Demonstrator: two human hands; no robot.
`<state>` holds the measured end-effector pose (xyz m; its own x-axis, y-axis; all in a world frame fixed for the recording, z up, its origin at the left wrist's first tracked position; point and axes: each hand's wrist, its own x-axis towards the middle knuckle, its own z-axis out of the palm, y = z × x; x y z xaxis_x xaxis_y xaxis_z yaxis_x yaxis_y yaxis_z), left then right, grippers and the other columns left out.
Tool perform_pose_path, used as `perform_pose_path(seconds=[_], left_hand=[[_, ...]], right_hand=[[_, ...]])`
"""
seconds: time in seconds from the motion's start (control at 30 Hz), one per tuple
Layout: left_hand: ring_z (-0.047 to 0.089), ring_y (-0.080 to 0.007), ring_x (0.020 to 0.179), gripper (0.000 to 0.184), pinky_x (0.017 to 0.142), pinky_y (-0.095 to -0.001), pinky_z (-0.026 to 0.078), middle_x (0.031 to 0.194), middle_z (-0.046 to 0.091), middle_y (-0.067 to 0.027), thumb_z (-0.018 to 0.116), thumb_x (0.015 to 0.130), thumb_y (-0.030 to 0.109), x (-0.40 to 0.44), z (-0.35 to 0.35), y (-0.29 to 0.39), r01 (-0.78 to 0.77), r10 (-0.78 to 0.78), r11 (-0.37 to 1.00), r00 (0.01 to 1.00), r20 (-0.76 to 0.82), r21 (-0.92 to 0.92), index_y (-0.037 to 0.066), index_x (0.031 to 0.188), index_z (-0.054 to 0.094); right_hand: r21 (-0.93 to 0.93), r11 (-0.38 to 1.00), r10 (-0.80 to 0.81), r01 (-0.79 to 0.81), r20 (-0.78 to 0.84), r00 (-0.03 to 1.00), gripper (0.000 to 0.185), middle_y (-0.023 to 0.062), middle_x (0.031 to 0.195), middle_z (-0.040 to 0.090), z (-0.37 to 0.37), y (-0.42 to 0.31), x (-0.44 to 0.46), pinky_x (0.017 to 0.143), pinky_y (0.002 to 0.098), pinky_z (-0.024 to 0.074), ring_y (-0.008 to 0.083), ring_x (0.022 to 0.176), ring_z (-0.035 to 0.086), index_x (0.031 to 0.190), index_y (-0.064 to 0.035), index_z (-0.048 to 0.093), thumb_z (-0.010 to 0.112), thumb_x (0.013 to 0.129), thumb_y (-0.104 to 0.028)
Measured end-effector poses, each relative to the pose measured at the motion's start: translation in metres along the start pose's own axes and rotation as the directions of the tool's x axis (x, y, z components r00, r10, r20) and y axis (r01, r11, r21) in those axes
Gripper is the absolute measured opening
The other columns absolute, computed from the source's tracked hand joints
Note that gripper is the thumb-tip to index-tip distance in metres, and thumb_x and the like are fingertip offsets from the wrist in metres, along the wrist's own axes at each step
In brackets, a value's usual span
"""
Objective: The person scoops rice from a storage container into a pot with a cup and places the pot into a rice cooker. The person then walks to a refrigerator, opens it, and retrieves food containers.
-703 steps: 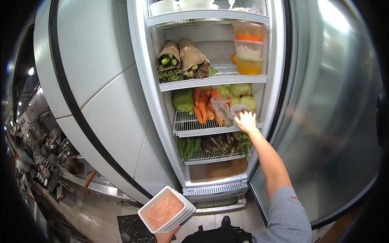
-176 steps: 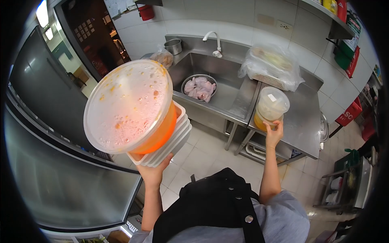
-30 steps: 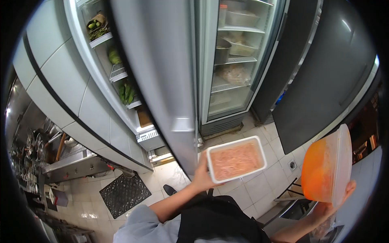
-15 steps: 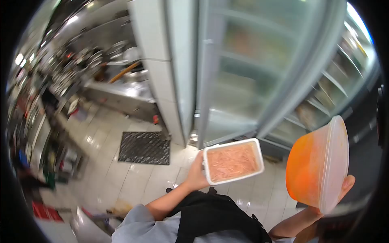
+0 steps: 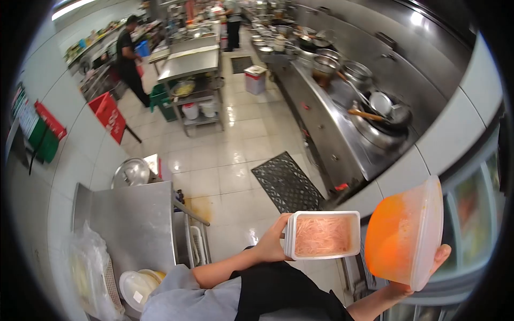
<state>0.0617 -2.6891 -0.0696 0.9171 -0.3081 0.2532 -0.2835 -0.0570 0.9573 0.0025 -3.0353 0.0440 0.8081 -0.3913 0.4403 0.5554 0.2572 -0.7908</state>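
Observation:
My left hand [image 5: 272, 242] is wrapped round the left side of a stack of white rectangular tubs [image 5: 323, 234]; the top one holds pale pink shreds. To the right, my right hand [image 5: 423, 275] grips a large round plastic container [image 5: 401, 230] with orange contents. It is tilted on its side, its whitish lid facing right, and my fingers show at the lid's edge. The container and the tubs are a small gap apart.
A steel table [image 5: 128, 219] at lower left bears lidded containers [image 5: 136, 289] and a bagged basket [image 5: 96, 278]. A black mat [image 5: 289, 182] lies on the floor. Pans line the stove counter [image 5: 342, 123]. Beyond are a steel worktable [image 5: 190, 63], a red sign [image 5: 110, 115] and two people.
The view has swung from the fridges to the kitchen aisle and stove. Both hands still hold the tubs and the orange container, which now sit closer together.

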Motion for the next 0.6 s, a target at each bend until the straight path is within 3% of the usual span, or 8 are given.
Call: perform_pose_path(seconds=[0.07,0.2,0.33,0.37,0.47,0.6], left_hand=[[0.047,-0.0251,0.120,0.093,0.089,-0.0400,0.052,0.127,0.042,-0.0092,0.088,0.055,0.017,-0.003,-0.030,-0.009,0.024,-0.025,1.000,0.995,-0.099,-0.011,0.009,0.132,0.037],[0.047,-0.0242,0.120,0.095,0.088,-0.0404,0.051,0.127,0.043,-0.0081,0.089,0.054,0.017,0.005,-0.085,-0.020,0.074,-0.057,0.996,0.951,-0.304,0.047,0.009,0.132,0.037],[0.049,-0.0227,0.118,0.096,0.087,-0.0396,0.051,0.125,0.045,-0.0072,0.090,0.053,0.017,0.019,-0.127,-0.042,0.126,-0.080,0.990,0.870,-0.487,0.063,0.009,0.132,0.037],[0.049,-0.0224,0.117,0.095,0.089,-0.0378,0.051,0.126,0.046,-0.0078,0.090,0.054,0.017,0.025,-0.142,-0.038,0.156,-0.029,0.965,0.864,-0.502,0.213,0.009,0.132,0.037],[0.050,-0.0221,0.117,0.094,0.090,-0.0380,0.050,0.127,0.045,-0.0086,0.090,0.056,0.018,0.042,-0.174,-0.057,0.103,-0.028,0.991,0.788,-0.615,0.087,0.007,0.132,0.036],[0.049,-0.0215,0.117,0.094,0.093,-0.0378,0.047,0.125,0.047,-0.0092,0.090,0.056,0.022,0.067,-0.227,-0.077,0.190,-0.060,0.977,0.691,-0.721,0.100,0.006,0.132,0.036]], right_hand=[[0.003,0.999,0.041,-0.042,0.140,0.989,0.080,0.0037,0.104,0.042,0.056,0.032,0.024,0.088,0.0314,0.0385,0.0158,0.101,0.045,0.103,-0.0146,0.033,0.085,0.057,-0.054],[-0.067,0.995,-0.054,0.070,0.223,0.973,0.082,0.0032,0.101,0.045,0.160,0.087,0.057,0.085,0.0299,0.0383,0.0144,0.095,0.046,0.102,-0.0161,0.032,0.087,0.054,-0.053],[0.019,0.997,0.071,-0.079,0.256,0.964,0.077,0.0029,0.100,0.045,0.215,0.150,0.093,0.084,0.0280,0.0374,0.0130,0.094,0.045,0.099,-0.0161,0.031,0.086,0.058,-0.049],[-0.031,0.999,0.047,-0.040,0.298,0.953,0.075,0.0026,0.098,0.045,0.241,0.158,0.099,0.085,0.0275,0.0372,0.0129,0.094,0.045,0.099,-0.0163,0.031,0.086,0.058,-0.047],[-0.003,0.997,0.072,-0.077,0.373,0.925,0.063,0.0017,0.095,0.042,0.299,0.199,0.126,0.085,0.0265,0.0365,0.0117,0.093,0.043,0.096,-0.0165,0.030,0.082,0.067,-0.038],[0.098,0.983,0.107,-0.156,0.386,0.916,0.041,0.0025,0.092,0.042,0.364,0.269,0.171,0.079,0.0232,0.0395,0.0113,0.090,0.044,0.090,-0.0153,0.030,0.068,0.083,-0.028]])
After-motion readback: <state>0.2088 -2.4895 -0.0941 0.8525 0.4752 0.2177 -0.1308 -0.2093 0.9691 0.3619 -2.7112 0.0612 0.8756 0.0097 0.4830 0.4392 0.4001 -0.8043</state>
